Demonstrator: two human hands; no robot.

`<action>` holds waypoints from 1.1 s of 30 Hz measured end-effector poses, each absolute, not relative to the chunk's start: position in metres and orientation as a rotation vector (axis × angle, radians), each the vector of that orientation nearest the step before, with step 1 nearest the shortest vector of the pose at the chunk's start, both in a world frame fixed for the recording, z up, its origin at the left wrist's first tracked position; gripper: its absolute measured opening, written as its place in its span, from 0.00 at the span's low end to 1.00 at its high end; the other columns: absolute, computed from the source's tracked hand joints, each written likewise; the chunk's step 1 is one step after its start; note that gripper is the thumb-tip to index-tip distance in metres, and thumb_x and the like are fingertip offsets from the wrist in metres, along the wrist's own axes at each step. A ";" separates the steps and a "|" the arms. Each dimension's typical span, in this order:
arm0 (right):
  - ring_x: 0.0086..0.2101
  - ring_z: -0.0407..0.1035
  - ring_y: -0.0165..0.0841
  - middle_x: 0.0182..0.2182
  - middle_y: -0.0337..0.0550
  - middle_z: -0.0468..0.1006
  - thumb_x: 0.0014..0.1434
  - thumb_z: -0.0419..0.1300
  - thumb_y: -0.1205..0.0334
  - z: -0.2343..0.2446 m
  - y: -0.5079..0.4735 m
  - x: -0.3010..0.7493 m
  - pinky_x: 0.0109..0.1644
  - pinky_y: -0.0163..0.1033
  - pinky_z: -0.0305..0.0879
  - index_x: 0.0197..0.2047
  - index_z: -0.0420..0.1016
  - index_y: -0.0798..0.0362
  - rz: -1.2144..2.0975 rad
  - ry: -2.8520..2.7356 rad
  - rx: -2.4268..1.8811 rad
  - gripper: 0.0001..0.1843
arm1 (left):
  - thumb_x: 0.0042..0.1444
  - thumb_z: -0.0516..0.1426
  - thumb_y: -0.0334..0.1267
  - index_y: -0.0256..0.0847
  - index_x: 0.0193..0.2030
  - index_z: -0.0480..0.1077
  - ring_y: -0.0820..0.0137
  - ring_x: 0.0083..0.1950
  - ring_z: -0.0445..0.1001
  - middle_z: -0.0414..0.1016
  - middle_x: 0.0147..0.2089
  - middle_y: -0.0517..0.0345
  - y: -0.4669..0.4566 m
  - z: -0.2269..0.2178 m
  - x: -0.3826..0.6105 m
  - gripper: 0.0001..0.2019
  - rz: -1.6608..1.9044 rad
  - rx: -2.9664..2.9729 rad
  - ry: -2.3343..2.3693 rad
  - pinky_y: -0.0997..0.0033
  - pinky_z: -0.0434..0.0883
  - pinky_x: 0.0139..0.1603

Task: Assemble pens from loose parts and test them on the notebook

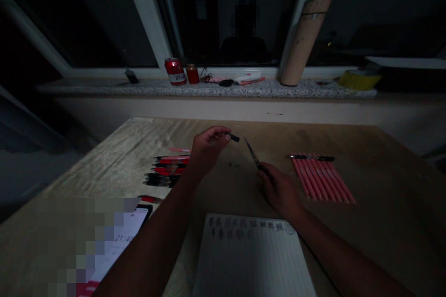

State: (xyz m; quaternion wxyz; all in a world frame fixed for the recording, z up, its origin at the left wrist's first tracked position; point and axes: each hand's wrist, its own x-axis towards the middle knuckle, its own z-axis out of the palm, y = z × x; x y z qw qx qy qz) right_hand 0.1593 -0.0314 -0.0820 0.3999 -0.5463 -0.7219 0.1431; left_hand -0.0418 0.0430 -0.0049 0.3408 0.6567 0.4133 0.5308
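My left hand point(208, 148) is raised over the table, its thumb and fingers pinching a short black pen cap point(234, 138). To its right, my right hand point(280, 189) grips a slim dark pen point(251, 152), whose pointed end slants up toward the cap. A small gap separates cap and pen. Beside my left forearm lie several red and black pens point(167, 167), partly hidden by that arm. A row of pink pens point(324, 178) lies at right, with a black pen point(311, 158) across its top. Below my hands is a lined notebook point(254, 260) with dark scribbles.
A phone point(134, 225) with a lit screen lies at lower left, near a lone red pen point(149, 198). On the speckled windowsill point(146, 89) stand a red can point(175, 72), a small red jar point(192, 74), a tall tan flask point(305, 41) and yellow tape point(358, 80).
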 end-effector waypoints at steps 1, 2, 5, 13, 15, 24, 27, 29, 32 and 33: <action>0.43 0.71 0.36 0.44 0.49 0.76 0.61 0.49 0.61 -0.082 -0.031 0.159 0.47 0.41 0.67 0.49 0.69 0.55 0.356 -1.830 -1.386 0.16 | 0.49 0.59 0.39 0.37 0.40 0.74 0.72 0.37 0.70 0.75 0.37 0.55 0.043 -0.004 -0.042 0.12 1.385 1.688 1.064 0.73 0.67 0.40; 0.43 0.71 0.37 0.44 0.49 0.76 0.61 0.49 0.61 -0.083 -0.031 0.159 0.47 0.41 0.67 0.49 0.69 0.55 0.349 -1.833 -1.386 0.16 | 0.49 0.59 0.39 0.37 0.40 0.74 0.72 0.37 0.70 0.75 0.37 0.54 0.043 -0.004 -0.042 0.12 1.388 1.673 1.059 0.73 0.67 0.39; 0.43 0.71 0.37 0.44 0.49 0.76 0.61 0.50 0.61 -0.084 -0.031 0.159 0.47 0.41 0.67 0.49 0.69 0.55 0.326 -1.848 -1.368 0.16 | 0.50 0.59 0.39 0.37 0.40 0.74 0.72 0.36 0.70 0.75 0.36 0.55 0.042 -0.005 -0.041 0.12 1.388 1.659 1.066 0.73 0.67 0.38; 0.42 0.71 0.36 0.43 0.48 0.77 0.61 0.50 0.62 -0.082 -0.032 0.159 0.46 0.41 0.68 0.49 0.70 0.55 0.326 -1.857 -1.351 0.15 | 0.50 0.58 0.39 0.37 0.40 0.74 0.73 0.35 0.70 0.75 0.36 0.55 0.041 -0.002 -0.042 0.12 1.399 1.699 1.097 0.74 0.67 0.37; 0.42 0.71 0.36 0.43 0.48 0.77 0.61 0.50 0.62 -0.082 -0.032 0.159 0.46 0.41 0.68 0.49 0.70 0.55 0.316 -1.855 -1.351 0.15 | 0.50 0.58 0.38 0.36 0.40 0.74 0.73 0.35 0.70 0.75 0.35 0.55 0.041 -0.001 -0.042 0.11 1.398 1.721 1.103 0.74 0.67 0.37; 0.42 0.71 0.36 0.43 0.48 0.76 0.61 0.50 0.62 -0.083 -0.032 0.160 0.46 0.40 0.68 0.50 0.69 0.53 0.316 -1.867 -1.345 0.16 | 0.51 0.58 0.37 0.36 0.38 0.74 0.74 0.35 0.70 0.74 0.33 0.56 0.037 0.002 -0.042 0.09 1.319 1.860 1.093 0.73 0.67 0.38; 0.43 0.71 0.36 0.44 0.48 0.76 0.61 0.50 0.62 -0.082 -0.032 0.160 0.46 0.41 0.67 0.50 0.69 0.53 0.312 -1.884 -1.346 0.15 | 0.50 0.58 0.37 0.37 0.38 0.74 0.74 0.34 0.70 0.73 0.32 0.57 0.038 0.002 -0.043 0.09 1.297 1.829 1.075 0.74 0.67 0.37; 0.43 0.71 0.36 0.44 0.48 0.76 0.61 0.50 0.62 -0.082 -0.032 0.160 0.47 0.41 0.67 0.50 0.69 0.54 0.311 -1.885 -1.350 0.15 | 0.49 0.59 0.36 0.37 0.38 0.74 0.75 0.33 0.70 0.73 0.32 0.57 0.038 0.003 -0.044 0.10 1.265 1.789 1.034 0.75 0.67 0.35; 0.43 0.71 0.36 0.44 0.48 0.76 0.61 0.50 0.62 -0.081 -0.032 0.160 0.47 0.41 0.67 0.50 0.69 0.55 0.323 -1.882 -1.348 0.15 | 0.48 0.60 0.36 0.36 0.37 0.74 0.76 0.31 0.69 0.73 0.31 0.58 0.037 0.004 -0.044 0.09 1.220 1.756 0.980 0.76 0.66 0.32; 0.43 0.71 0.36 0.43 0.48 0.76 0.61 0.50 0.62 -0.081 -0.032 0.160 0.47 0.41 0.67 0.50 0.69 0.55 0.328 -1.883 -1.344 0.15 | 0.48 0.60 0.36 0.36 0.37 0.74 0.76 0.31 0.69 0.73 0.30 0.58 0.037 0.004 -0.043 0.10 1.209 1.756 0.976 0.76 0.66 0.32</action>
